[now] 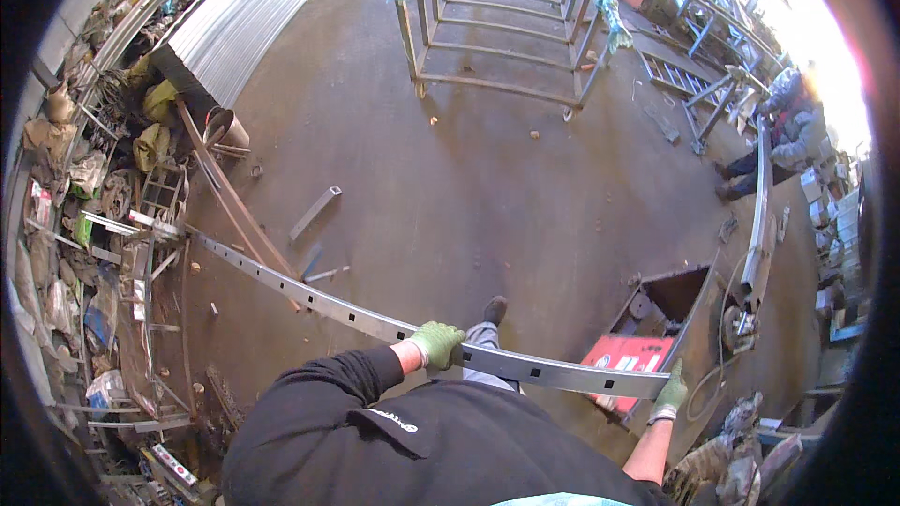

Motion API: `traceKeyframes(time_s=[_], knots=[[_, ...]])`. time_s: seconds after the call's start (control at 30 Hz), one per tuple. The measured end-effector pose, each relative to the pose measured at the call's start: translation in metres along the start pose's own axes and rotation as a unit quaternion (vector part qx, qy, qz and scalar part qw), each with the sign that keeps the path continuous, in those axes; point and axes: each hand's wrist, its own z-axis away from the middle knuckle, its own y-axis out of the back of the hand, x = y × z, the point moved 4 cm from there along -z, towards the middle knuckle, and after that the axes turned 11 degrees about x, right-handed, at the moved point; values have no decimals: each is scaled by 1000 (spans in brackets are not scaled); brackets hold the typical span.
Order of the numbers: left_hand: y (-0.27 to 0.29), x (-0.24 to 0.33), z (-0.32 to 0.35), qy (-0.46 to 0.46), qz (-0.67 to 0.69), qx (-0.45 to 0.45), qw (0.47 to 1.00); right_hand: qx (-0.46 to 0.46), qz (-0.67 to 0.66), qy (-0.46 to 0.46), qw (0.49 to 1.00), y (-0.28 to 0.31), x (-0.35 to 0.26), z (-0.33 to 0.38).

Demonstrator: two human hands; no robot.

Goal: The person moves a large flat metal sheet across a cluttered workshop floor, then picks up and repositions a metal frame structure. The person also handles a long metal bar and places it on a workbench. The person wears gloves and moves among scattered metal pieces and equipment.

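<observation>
In the head view, a long slotted steel channel (375,323) was held level in front of the body, stretching from the scrap pile (103,225) at the left to the right hand. The left hand (437,344), in a green glove, was closed around the channel near its middle, fingers wrapped over the top edge. The right hand (669,394), also green-gloved, was closed on the channel's right end, just beside a red box (626,356) that lay at the edge of a square floor pit (677,292). A dark shoe (494,309) was seen on the concrete floor (487,178) just beyond the channel. Farther off, a welded metal frame (502,23) stood on the floor, and corrugated sheets (248,14) were stacked at the upper left. At the right, another person (783,131) was crouched near a second long beam (759,215).
</observation>
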Motion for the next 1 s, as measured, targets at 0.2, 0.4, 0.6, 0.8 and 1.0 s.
traceKeyframes(time_s=[0.2,0.4,0.6,0.8,1.0], knots=[[76,-46,-83,35,40,48,997,-28,117,36,992,-134,-84,-69],[198,-96,-133,30,35,154,987,-36,109,84,990,-265,-238,-97],[325,-157,-187,22,33,247,968,-190,-67,56,978,-416,-397,-141],[456,-228,-227,23,52,277,959,-217,-114,160,956,-544,-589,-70],[572,-294,-241,30,61,336,939,-231,-148,285,919,-631,-707,-45]])
